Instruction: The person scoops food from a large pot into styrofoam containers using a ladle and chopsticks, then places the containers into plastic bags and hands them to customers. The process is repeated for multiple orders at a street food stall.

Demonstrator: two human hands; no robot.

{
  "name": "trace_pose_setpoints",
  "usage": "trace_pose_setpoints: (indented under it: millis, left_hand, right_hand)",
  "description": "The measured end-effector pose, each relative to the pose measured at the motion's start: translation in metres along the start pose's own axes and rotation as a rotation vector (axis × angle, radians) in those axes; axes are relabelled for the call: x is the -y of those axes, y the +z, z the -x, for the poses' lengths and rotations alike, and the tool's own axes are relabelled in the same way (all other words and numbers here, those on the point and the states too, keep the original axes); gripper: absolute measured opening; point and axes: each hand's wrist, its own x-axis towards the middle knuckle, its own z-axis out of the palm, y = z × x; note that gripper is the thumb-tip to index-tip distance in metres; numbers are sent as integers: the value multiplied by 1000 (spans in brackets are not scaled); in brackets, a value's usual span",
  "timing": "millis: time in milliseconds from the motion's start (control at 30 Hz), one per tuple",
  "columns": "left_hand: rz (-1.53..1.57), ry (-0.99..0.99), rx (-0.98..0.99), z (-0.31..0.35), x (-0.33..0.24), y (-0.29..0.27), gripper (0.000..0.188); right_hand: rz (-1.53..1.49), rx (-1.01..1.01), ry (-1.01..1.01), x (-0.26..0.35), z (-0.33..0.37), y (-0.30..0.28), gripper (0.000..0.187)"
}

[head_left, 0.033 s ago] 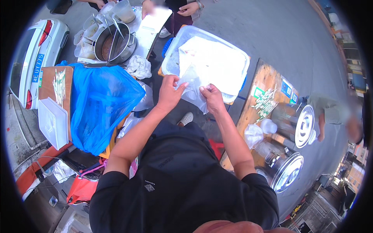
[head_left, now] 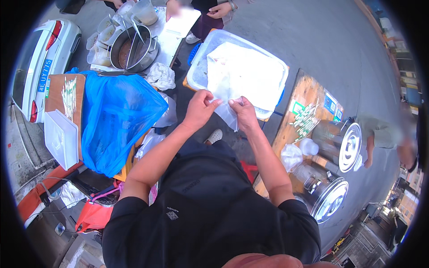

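Observation:
In front of me, at the near edge of a white plastic tub (head_left: 202, 71), my right hand (head_left: 245, 114) pinches a thin clear plastic bag (head_left: 228, 114) between thumb and fingers. My left hand (head_left: 199, 108) has its thumb and index finger brought together at the bag's left edge and seems to grip it there; the exact contact is hard to see. The bag hangs down between my hands. Spread over the tub is a white cloth (head_left: 250, 73), with its near corner just beyond my fingers.
Left of me lies a blue plastic bag (head_left: 118, 118) beside a white lidded box (head_left: 61, 139). Behind stands a divided metal pot (head_left: 147, 58) with plastic jugs. On the right, a wooden board (head_left: 286, 118) holds green-white packets (head_left: 305, 121) and lidded clear containers (head_left: 328, 134). Other people stand opposite and right.
My left hand's thumb and fingers have drawn together, and the hand sits slightly lower. The right hand keeps its pinch almost unmoved. The bag has shifted a little between them.

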Motion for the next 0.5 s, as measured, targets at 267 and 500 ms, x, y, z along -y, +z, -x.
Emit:
trace_pose_setpoints:
  millis: [267, 500]
  left_hand:
    - [963, -548, 469, -35, 64, 19, 11]
    - [1474, -593, 335, -125, 107, -45, 6]
  right_hand:
    - [149, -73, 64, -13, -28, 19, 23]
    - [1437, -231, 94, -10, -50, -80, 48]
